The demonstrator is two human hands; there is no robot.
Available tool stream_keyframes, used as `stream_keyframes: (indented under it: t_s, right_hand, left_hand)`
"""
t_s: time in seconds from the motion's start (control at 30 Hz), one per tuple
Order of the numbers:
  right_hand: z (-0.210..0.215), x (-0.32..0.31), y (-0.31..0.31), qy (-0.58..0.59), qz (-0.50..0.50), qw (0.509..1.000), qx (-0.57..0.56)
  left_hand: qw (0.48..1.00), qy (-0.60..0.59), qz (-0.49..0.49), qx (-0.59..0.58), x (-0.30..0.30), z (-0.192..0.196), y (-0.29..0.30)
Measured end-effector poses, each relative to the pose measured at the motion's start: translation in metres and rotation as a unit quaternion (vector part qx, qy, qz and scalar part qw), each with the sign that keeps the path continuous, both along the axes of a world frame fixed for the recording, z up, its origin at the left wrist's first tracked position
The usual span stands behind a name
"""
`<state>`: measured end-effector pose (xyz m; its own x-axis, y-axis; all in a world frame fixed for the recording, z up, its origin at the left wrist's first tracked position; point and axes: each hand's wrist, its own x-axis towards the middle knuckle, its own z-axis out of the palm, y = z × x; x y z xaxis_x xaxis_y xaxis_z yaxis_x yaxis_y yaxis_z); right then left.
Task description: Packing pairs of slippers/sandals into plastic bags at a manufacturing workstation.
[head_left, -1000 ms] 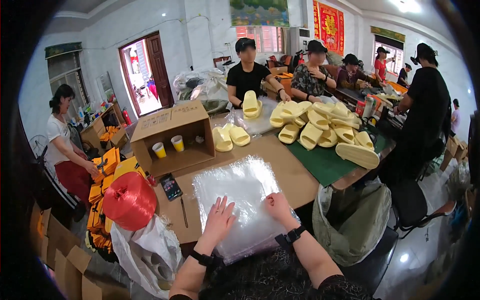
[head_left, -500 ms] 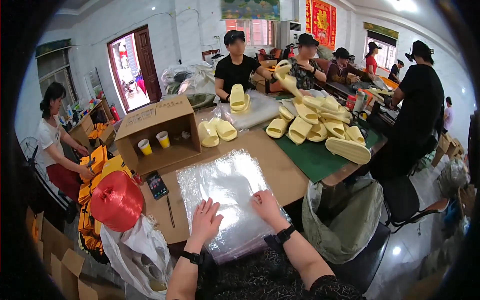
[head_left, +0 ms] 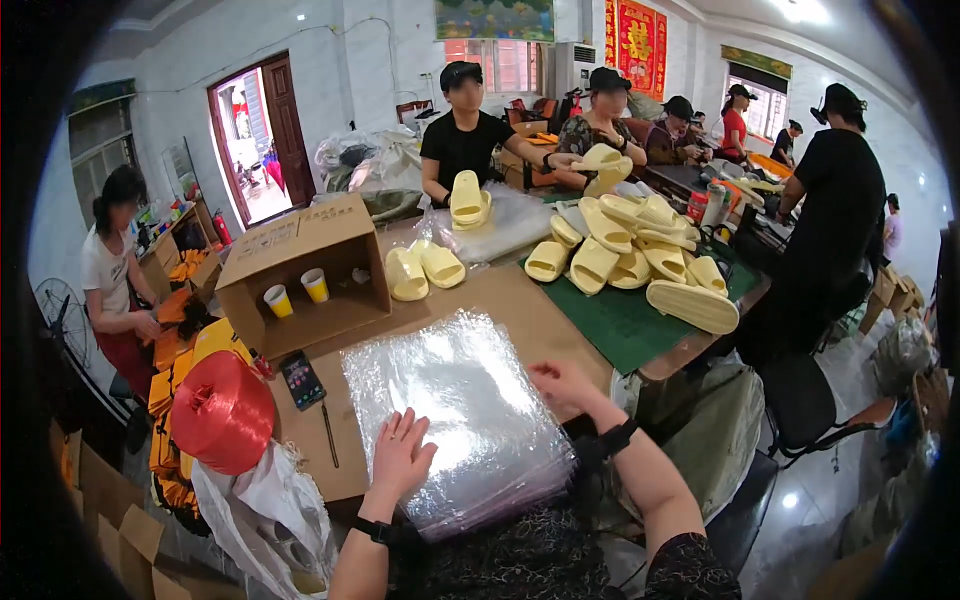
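Observation:
A stack of clear plastic bags (head_left: 455, 375) lies on the cardboard-covered table in front of me, its sheets fanned slightly at the near right. My left hand (head_left: 402, 455) rests on the stack's left part with fingers stretched out flat. Just off the right edge of the bags, my right hand (head_left: 568, 388) is raised, its fingers loosely bent and a little apart; nothing shows in it. A phone (head_left: 302, 380) and a dark pen-like stick (head_left: 330, 436) lie to the left of the stack.
A cardboard box (head_left: 300, 235) holding two cups stands far left. Right of it are a slipper pair (head_left: 440, 263) and a pile of yellow slippers (head_left: 630, 240) on a green mat (head_left: 640, 335). Red twine (head_left: 222, 410) sits left. Across the table a co-worker (head_left: 465, 150) holds slippers.
My right hand has left the bags' surface and moved right, past their edge. My left hand stays flat on the stack. Across the table, the co-worker's raised slipper has turned and shifted.

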<state>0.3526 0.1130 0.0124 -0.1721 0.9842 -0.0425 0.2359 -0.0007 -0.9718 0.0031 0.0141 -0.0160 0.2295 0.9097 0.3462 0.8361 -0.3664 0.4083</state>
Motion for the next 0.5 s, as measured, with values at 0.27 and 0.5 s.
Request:
stream_keyframes:
  t_s: [0.27,0.5]
  right_hand:
    - [0.016,0.144,0.078,-0.233,-0.330,0.868,0.288]
    - [0.038,0.244,0.109,-0.415,-0.466,0.746,0.233]
  left_hand:
    - [1.000,0.012,-0.008,-0.003,0.003,0.006,0.008]
    - [0.999,0.027,0.000,-0.033,0.011,0.015,0.010]
